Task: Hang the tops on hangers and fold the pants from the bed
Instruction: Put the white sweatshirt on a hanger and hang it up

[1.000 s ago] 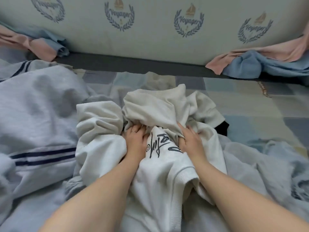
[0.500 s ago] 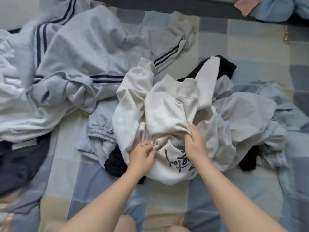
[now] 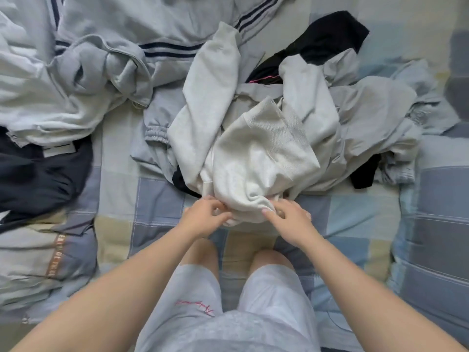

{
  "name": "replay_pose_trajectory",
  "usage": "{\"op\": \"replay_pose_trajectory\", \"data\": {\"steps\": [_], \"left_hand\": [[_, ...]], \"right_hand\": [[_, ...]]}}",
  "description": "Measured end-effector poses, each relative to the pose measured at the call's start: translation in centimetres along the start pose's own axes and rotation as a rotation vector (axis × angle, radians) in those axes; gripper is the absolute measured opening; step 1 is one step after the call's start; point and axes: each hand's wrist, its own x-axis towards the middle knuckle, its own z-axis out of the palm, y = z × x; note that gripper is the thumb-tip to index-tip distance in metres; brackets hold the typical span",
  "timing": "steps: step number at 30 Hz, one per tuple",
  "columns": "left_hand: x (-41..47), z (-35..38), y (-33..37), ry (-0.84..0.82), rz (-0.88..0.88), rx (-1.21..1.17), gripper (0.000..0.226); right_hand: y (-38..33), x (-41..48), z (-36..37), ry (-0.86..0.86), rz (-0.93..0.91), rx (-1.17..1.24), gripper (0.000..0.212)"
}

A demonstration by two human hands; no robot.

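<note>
Both hands grip the near edge of the cream top point(image 3: 256, 158). Left hand point(image 3: 203, 219) has fingers curled, pinching the fabric; right hand point(image 3: 289, 222) likewise, thumb and fingers bunched on the hem. Top lies crumpled on the checked bedsheet point(image 3: 157, 199), atop grey garments point(image 3: 368, 118), centre of the pile.

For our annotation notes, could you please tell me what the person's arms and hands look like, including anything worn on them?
The left forearm and right forearm are bare: no sleeves, watch or bracelet shows. The left hand and right hand are ungloved; a ring cannot be made out.
</note>
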Motion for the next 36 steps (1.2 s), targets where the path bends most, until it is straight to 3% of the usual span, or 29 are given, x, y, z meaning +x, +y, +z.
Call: {"op": "replay_pose_trajectory", "data": {"steps": [2,5,8,10,12,16,18,21,24,26,29,36], "left_hand": [[1.5,-1.7,1.2,0.132,0.050,-0.011,0.037],[4.7,-4.5,4.3,0.352,0.151,-0.024,0.057],[8.5,-7.1,8.3,0.485,0.164,-0.076,0.088],[11.0,-8.4,10.5,0.457,0.071,-0.134,0.104],[13.1,-8.9,11.4,0.358,-0.011,-0.235,0.109],[14.4,-7.3,10.0,0.150,-0.041,-0.294,0.084],[13.2,-6.1,8.6,0.108,-0.011,-0.335,0.064],[9.5,-4.1,6.5,0.084,0.029,-0.361,0.032],[4.4,-2.0,3.9,0.008,0.047,-0.335,0.034],[0.6,-0.7,2.0,-0.086,0.058,-0.267,0.028],[-4.6,0.3,-0.2,-0.203,0.033,-0.140,0.038],[-10.0,-3.7,-0.4,-0.244,0.145,0.051,0.030]], "right_hand": [[-0.7,1.0,-2.2,0.157,0.019,0.011,0.051],[-2.1,3.5,-5.9,0.573,-0.031,0.079,0.034],[-3.4,6.9,-9.6,0.757,-0.073,0.071,0.039],[-4.0,9.4,-11.2,0.673,-0.001,0.042,0.064],[-3.8,11.7,-11.8,0.481,0.098,0.016,0.088],[-2.4,13.7,-11.2,0.184,0.085,0.042,0.109],[-1.9,13.1,-10.7,0.148,0.077,0.041,0.101],[-1.1,10.5,-9.1,0.232,0.115,-0.003,0.057],[-0.5,5.8,-6.2,0.230,0.112,0.015,0.021],[-0.3,2.4,-4.3,0.215,0.133,0.042,0.021],[-0.4,-2.2,-1.5,0.184,0.159,0.108,0.029],[-2.3,-11.0,2.6,0.319,0.258,0.475,0.038]]}}
